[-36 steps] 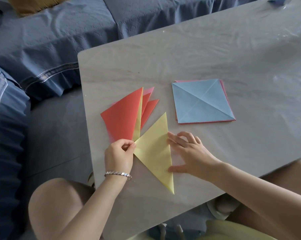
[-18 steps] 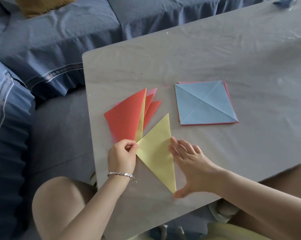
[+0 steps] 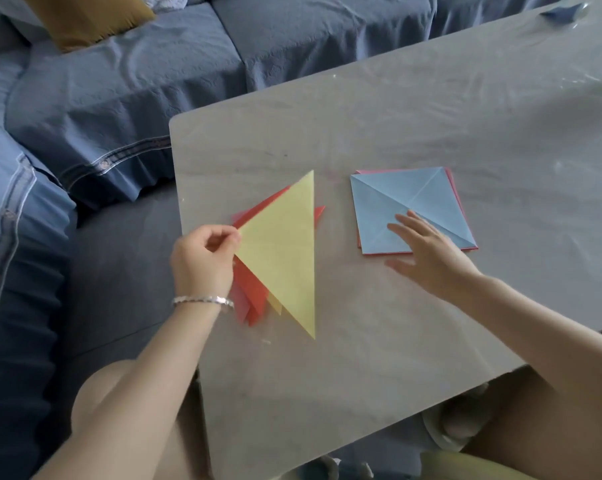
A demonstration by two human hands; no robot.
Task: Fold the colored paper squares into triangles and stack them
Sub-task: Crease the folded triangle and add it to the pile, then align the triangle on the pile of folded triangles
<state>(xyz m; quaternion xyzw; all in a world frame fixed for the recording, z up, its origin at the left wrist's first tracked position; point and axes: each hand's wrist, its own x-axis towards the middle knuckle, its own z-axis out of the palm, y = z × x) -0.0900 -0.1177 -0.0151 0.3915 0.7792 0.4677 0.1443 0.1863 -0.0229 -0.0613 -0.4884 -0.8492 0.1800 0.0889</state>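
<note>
A yellow folded triangle [image 3: 282,251] lies on top of a stack of red, pink and yellow triangles [image 3: 253,303] near the table's left edge. My left hand [image 3: 202,259] pinches the stack's left corner between thumb and fingers. To the right lies a pile of unfolded squares, the top one light blue [image 3: 396,199] with diagonal creases, red sheets showing under its edges. My right hand [image 3: 427,251] is spread open with its fingers straight, over the blue square's near corner; whether the fingertips touch the paper I cannot tell.
The grey table [image 3: 414,109] has a glossy cover and a rounded left corner. A blue sofa [image 3: 119,98] with a mustard cushion [image 3: 85,19] runs behind and to the left. A small blue object [image 3: 562,10] lies at the far right. My knees show below the table's near edge.
The yellow triangle has moved left onto the stack, which my left hand has laid flatter. My right hand left the triangle and moved right over the blue square.
</note>
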